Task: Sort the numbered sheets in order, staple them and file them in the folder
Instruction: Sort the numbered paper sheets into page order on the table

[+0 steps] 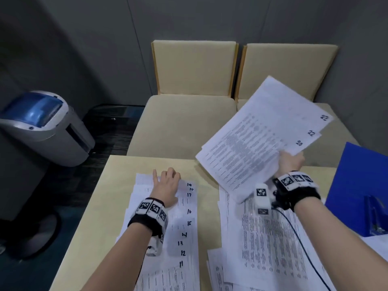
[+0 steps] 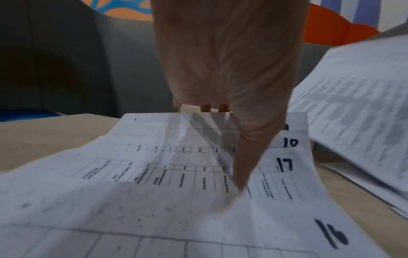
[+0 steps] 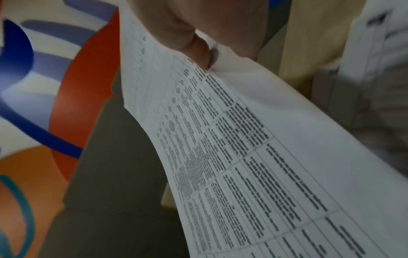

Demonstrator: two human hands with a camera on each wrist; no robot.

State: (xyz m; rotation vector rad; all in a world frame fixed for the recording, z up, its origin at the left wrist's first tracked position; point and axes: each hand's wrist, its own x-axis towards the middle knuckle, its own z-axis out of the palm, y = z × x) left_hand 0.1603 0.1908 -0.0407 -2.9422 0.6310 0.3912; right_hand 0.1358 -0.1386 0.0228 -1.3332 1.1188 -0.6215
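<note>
White sheets (image 1: 262, 133) 20–23 pinched in right hand (image 1: 290, 162); left hand (image 1: 165, 183) flat, fingers relaxed, pressing fanned stack (image 1: 186, 227). Lay them above 19, numbers showing.

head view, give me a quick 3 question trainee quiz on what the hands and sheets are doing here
1. True or false: the right hand holds a fanned bunch of sheets above the table.
2. Which numbers show on that bunch? A) 11, 12, 13 B) 20, 22, 23 C) 5, 6, 7
3. Fill in: the left hand rests on the spread row of sheets numbered from 11 up to ___.

Key: 1 true; 2 B; 3 19
</note>
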